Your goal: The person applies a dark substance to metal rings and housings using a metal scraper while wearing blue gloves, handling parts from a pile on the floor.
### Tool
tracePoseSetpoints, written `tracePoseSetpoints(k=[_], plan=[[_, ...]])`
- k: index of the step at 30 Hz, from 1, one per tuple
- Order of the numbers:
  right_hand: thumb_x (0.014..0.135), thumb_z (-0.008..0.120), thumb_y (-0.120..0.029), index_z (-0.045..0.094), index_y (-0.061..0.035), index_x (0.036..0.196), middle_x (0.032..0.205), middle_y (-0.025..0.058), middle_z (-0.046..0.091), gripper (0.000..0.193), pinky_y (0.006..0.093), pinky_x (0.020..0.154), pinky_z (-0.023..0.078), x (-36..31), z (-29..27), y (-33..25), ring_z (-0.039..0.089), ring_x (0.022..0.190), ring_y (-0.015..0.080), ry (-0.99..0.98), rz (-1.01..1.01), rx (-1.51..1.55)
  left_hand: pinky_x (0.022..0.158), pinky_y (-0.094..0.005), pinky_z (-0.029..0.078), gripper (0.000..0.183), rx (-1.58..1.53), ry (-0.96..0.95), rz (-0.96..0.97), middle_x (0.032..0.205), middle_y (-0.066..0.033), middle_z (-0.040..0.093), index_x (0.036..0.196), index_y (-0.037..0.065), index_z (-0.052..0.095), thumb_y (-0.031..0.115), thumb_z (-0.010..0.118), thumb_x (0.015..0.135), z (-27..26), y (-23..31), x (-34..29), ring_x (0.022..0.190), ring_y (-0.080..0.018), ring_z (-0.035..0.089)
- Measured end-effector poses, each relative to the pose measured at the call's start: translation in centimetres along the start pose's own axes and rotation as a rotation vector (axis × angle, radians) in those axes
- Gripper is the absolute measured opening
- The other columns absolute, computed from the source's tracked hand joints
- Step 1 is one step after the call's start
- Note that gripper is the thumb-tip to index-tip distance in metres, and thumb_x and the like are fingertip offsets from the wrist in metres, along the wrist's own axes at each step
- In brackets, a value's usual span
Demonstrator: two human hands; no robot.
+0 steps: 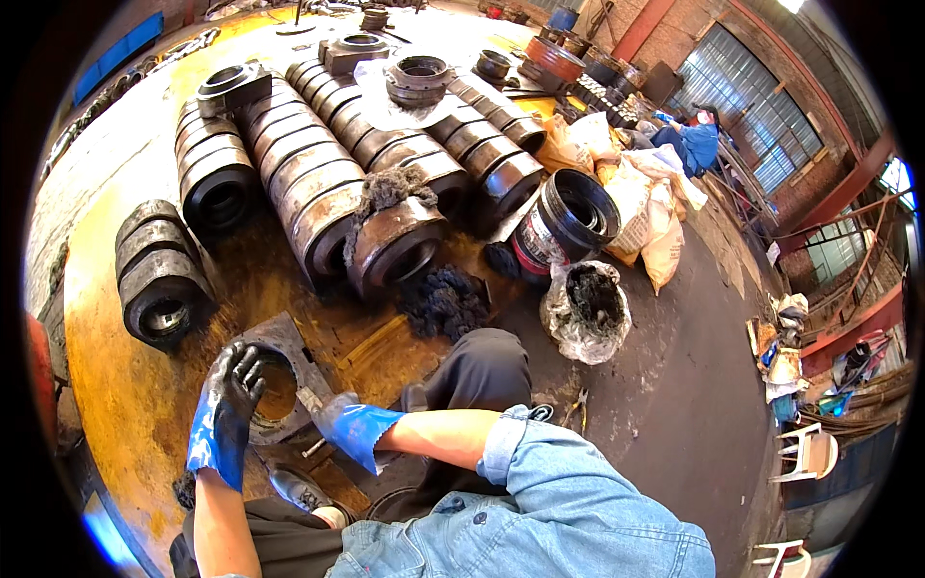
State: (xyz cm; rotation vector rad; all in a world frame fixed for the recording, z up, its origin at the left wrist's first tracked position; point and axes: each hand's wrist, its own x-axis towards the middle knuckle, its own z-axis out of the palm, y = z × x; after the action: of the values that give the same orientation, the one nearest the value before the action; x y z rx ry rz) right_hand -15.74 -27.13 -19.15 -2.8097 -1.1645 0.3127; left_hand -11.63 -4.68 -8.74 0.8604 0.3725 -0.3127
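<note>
My left hand (pixel 227 395), in a blue glove blackened with grease, lies along the left rim of a dark metal plate (pixel 306 358) with a large round hole. Its fingers are stretched out and hold nothing visible. At the plate's right side, my right hand (pixel 355 426), also blue-gloved, is closed around a small flat tool (pixel 309 399) whose end rests by the hole; its exact kind is unclear. A thin metal rod (pixel 314 448) shows just below that hand. Beyond the plate lies a heap of black, greasy rags or fibre (pixel 445 302).
Rows of greasy metal rings (pixel 289 144) stand beyond my hands, with a shorter stack (pixel 159 260) at left. Rightward are a black bucket (pixel 568 217), a plastic-lined tub of dark grease (pixel 590 308), pliers (pixel 578 409) and filled sacks (pixel 641 207). A person (pixel 692 140) sits farther back.
</note>
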Motion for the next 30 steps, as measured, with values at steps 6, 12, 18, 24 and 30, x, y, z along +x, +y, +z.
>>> tracePoseSetpoints(k=[6, 12, 18, 24, 30], plan=[[0.080, 0.064, -0.022, 0.073, -0.0084, 0.092, 0.078, 0.0130, 0.073, 0.020, 0.0468, 0.054, 0.046, -0.2, -1.7, -0.1, 0.071, 0.071, 0.0311, 0.046, -0.040, -0.017, 0.101, -0.0363, 0.040, 0.046, -0.032, -0.044, 0.015, 0.136, -0.0078, 0.059, 0.140, 0.010, 0.049, 0.037, 0.049, 0.103, -0.5, 0.5, -0.2, 0.117, -0.0201, 0.057], [0.081, 0.065, -0.022, 0.074, -0.0080, 0.092, 0.082, 0.0134, 0.074, 0.020, 0.0467, 0.055, 0.048, 0.6, 0.4, 0.4, 0.072, 0.075, 0.0306, -0.002, 0.006, 0.071, 0.097, -0.0354, 0.042, 0.042, -0.019, 0.026, -0.015, 0.132, -0.0067, 0.061, 0.137, 0.012, 0.052, 0.037, 0.050, 0.103, -0.4, 0.2, 1.1, 0.113, -0.0197, 0.058], [0.081, 0.065, -0.021, 0.074, -0.0066, 0.094, 0.083, 0.0151, 0.074, 0.021, 0.0476, 0.058, 0.050, 0.2, -1.4, 0.0, 0.073, 0.078, 0.0325, -0.062, 0.034, 0.061, 0.095, -0.0355, 0.044, 0.041, -0.001, 0.088, -0.046, 0.130, -0.0066, 0.063, 0.136, 0.013, 0.053, 0.036, 0.049, 0.103, -1.3, 0.0, 2.0, 0.111, -0.0204, 0.059], [0.081, 0.064, -0.020, 0.072, -0.0042, 0.094, 0.085, 0.0180, 0.073, 0.023, 0.0492, 0.062, 0.051, -0.2, -2.1, -0.1, 0.072, 0.080, 0.0352, -0.048, 0.024, 0.084, 0.092, -0.0355, 0.045, 0.041, -0.004, 0.092, -0.049, 0.130, -0.0064, 0.063, 0.136, 0.014, 0.052, 0.037, 0.049, 0.103, -0.8, 0.2, 1.7, 0.111, -0.0204, 0.060], [0.080, 0.064, -0.020, 0.072, -0.0032, 0.093, 0.084, 0.0185, 0.073, 0.022, 0.0496, 0.063, 0.051, -0.2, -1.8, 0.0, 0.072, 0.080, 0.0357, -0.046, 0.013, 0.119, 0.094, -0.0354, 0.044, 0.042, -0.014, 0.083, -0.053, 0.132, -0.0061, 0.062, 0.137, 0.013, 0.052, 0.037, 0.049, 0.103, -1.2, 0.1, 2.0, 0.112, -0.0201, 0.059]])
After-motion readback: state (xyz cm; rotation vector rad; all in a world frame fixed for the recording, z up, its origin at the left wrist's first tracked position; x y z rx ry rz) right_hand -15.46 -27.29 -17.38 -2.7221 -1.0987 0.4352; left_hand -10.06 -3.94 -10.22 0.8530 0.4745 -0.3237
